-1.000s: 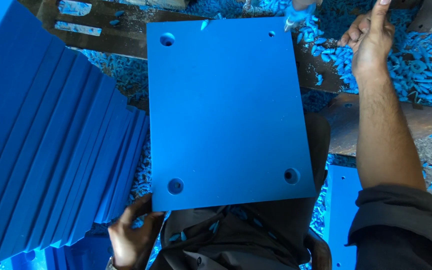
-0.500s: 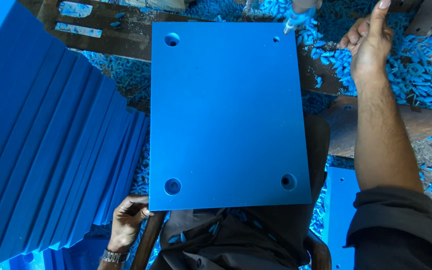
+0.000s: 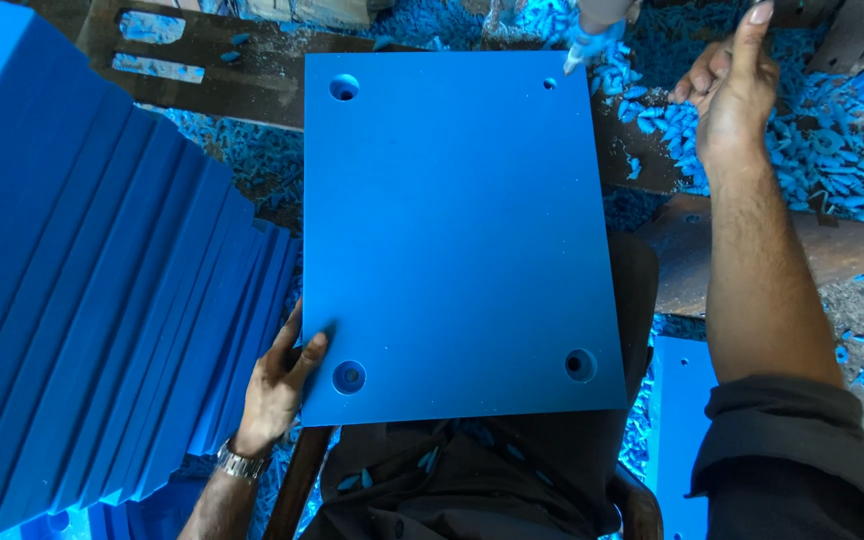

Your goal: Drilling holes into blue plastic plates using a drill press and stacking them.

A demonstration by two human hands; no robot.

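A blue rectangular plastic plate [image 3: 457,230] with a hole near each corner lies flat in front of me, over my lap and a metal bench. My left hand [image 3: 277,385] grips its near left corner, thumb on top beside a hole. My right hand [image 3: 732,85] is raised at the far right of the plate, fingers stretched up toward the top edge of the view, holding nothing I can see. A drill bit [image 3: 580,48] coated in blue swarf hangs over the plate's far right corner.
A leaning stack of several blue plates [image 3: 82,300] fills the left side. Blue plastic shavings [image 3: 812,140] cover the metal bench [image 3: 212,60] and the floor. Another blue plate [image 3: 677,420] lies low at the right, by my sleeve.
My left hand has come up from under the near left corner and now grips it with the thumb on top. The plate has shifted slightly. My right hand has hardly moved.
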